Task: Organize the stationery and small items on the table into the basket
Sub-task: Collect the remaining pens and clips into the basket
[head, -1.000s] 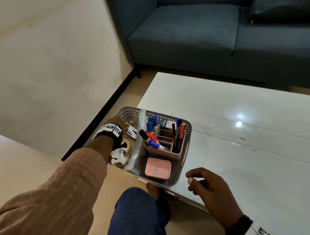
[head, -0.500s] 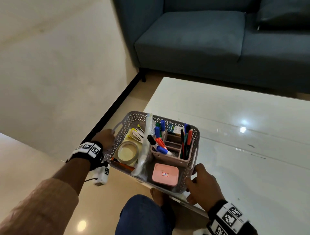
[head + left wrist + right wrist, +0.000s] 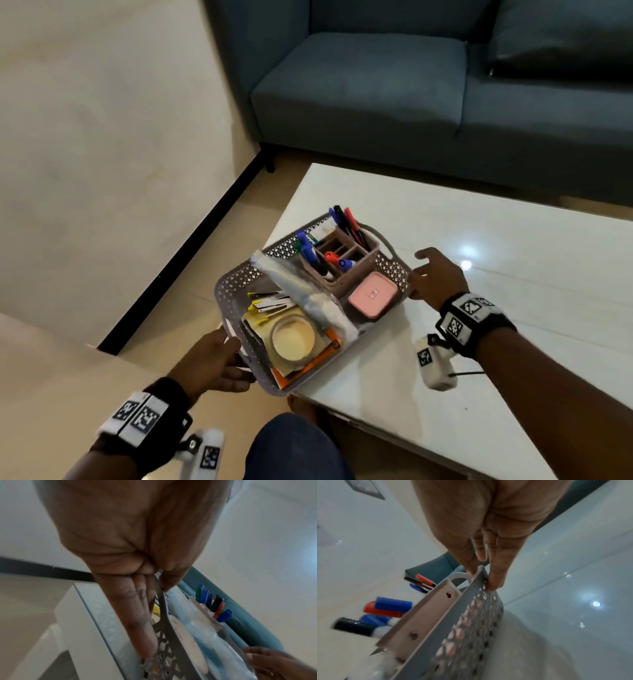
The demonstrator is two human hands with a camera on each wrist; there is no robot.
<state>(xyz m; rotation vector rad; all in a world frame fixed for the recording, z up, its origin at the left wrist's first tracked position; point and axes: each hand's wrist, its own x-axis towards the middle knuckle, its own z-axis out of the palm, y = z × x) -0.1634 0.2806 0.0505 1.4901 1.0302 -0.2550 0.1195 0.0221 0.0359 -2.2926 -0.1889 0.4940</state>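
Note:
A grey perforated basket [image 3: 233, 284] sits askew on the near left corner of the white table [image 3: 479, 222]. It holds a pink pen organiser [image 3: 349, 270] with markers [image 3: 308, 250], a pink box [image 3: 372, 294], a tape roll [image 3: 293, 337], a clear plastic bag [image 3: 301, 291] and paper items. My left hand [image 3: 236, 353] grips the near end of the rim, with the thumb inside and the fingers outside in the left wrist view [image 3: 163, 615]. My right hand [image 3: 416, 277] pinches the far right rim [image 3: 481, 580] between thumb and nearly straight fingers.
A blue-grey sofa [image 3: 411, 85] stands beyond the table. My knee [image 3: 298, 445] is just below the table's near edge. Floor and a wall with a black skirting lie to the left. The near end of the basket overhangs the table's corner.
The left hand left the inside of the basket and took its rim. The right hand came off the table onto the basket. The basket has turned and moved further onto the table.

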